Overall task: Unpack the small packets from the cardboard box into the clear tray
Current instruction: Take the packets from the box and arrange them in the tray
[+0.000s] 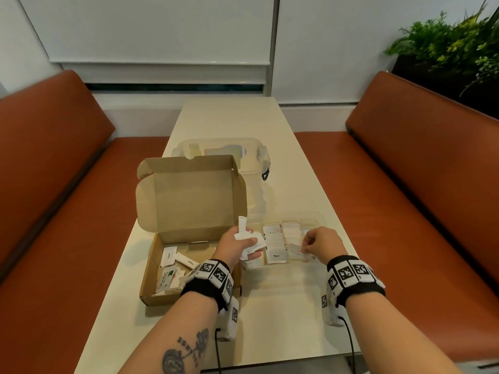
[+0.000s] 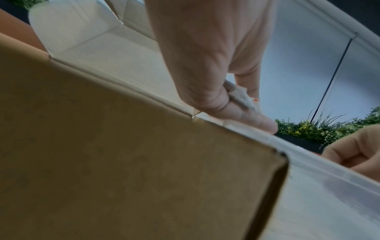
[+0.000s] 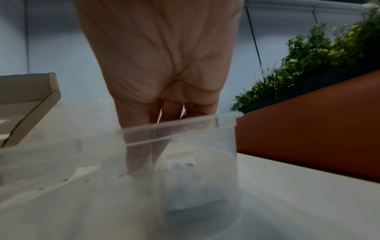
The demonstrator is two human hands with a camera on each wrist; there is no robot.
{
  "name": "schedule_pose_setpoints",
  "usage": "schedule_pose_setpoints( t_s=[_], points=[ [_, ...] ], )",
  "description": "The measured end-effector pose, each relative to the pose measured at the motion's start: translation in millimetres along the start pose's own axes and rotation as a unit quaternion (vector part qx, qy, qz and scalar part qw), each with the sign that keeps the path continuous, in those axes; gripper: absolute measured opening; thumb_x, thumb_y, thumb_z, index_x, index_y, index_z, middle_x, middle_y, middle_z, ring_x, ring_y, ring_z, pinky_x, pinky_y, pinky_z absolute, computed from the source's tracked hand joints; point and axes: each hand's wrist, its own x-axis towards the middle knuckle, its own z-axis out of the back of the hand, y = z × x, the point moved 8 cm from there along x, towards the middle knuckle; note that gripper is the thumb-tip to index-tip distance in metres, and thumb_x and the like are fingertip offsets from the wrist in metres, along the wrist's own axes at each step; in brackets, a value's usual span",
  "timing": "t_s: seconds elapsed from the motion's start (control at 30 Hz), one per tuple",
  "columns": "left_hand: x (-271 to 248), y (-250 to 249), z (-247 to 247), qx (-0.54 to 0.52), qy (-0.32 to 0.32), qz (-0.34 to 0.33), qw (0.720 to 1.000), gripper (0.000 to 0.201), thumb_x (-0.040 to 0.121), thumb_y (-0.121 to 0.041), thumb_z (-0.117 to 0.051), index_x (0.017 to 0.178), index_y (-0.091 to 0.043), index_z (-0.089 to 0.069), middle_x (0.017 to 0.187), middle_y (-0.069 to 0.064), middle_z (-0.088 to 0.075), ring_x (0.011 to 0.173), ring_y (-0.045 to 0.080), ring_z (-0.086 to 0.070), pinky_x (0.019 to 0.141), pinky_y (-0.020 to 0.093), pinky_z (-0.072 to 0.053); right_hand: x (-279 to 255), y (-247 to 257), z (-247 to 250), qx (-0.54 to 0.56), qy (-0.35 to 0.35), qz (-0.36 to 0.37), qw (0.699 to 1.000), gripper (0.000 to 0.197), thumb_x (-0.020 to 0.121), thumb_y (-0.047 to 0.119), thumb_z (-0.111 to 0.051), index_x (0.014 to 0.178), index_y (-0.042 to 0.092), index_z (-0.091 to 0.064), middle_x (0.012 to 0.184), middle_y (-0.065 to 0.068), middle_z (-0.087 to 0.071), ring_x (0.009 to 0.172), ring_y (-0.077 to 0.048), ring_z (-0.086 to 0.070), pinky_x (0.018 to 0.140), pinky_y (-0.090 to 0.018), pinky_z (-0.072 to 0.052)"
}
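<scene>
The open cardboard box (image 1: 151,271) sits at the table's left with its lid upright; several small packets (image 1: 172,268) lie inside. My left hand (image 1: 247,245) hovers over the box's right edge and grips a bunch of white packets (image 1: 249,238); the left wrist view shows this hand (image 2: 216,81) with the bunch of packets (image 2: 240,95) above the box wall (image 2: 123,146). The clear tray (image 1: 313,221) to the right holds rows of packets. My right hand (image 1: 306,248) reaches into the tray's right part and pinches a packet with red print (image 1: 296,253). The right wrist view has its fingers (image 3: 144,146) down behind the tray wall (image 3: 205,138).
A clear lidded container (image 1: 259,155) with items inside stands behind the box. Orange bench seats (image 1: 405,211) flank the narrow pale table (image 1: 283,306). A planter with green foliage (image 1: 453,41) is at the far right. Wrist-band cables (image 1: 351,344) trail toward the near edge.
</scene>
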Motion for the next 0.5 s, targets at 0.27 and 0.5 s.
schedule_pose_setpoints(
  t_s=[0.27,0.5],
  points=[
    [-1.3,-1.1,-0.8,0.01,0.006,-0.003,1.0,0.023,0.085,0.014,-0.058,0.095,-0.007,-0.056,0.101,0.02,-0.062,0.083,0.034,-0.067,0.058,0.033,-0.06,0.2,6.1,-9.8,-0.079,-0.01,0.031,0.996,0.017,0.077,0.009,-0.071,0.066,0.021,-0.065,0.072,0.003,-0.06,0.071,-0.013,-0.053,0.062,-0.022,-0.041],
    [-1.8,-1.9,-1.1,0.02,0.005,-0.001,1.0,0.023,0.085,0.013,-0.058,0.096,-0.007,-0.057,0.102,0.018,-0.062,0.087,0.035,-0.066,0.061,0.034,-0.061,-2.3,3.9,-14.7,-0.069,-0.036,0.043,0.996,0.037,0.075,0.004,-0.065,0.059,0.023,-0.039,0.064,0.005,-0.051,0.065,-0.016,-0.049,0.049,-0.018,-0.032]
  ],
)
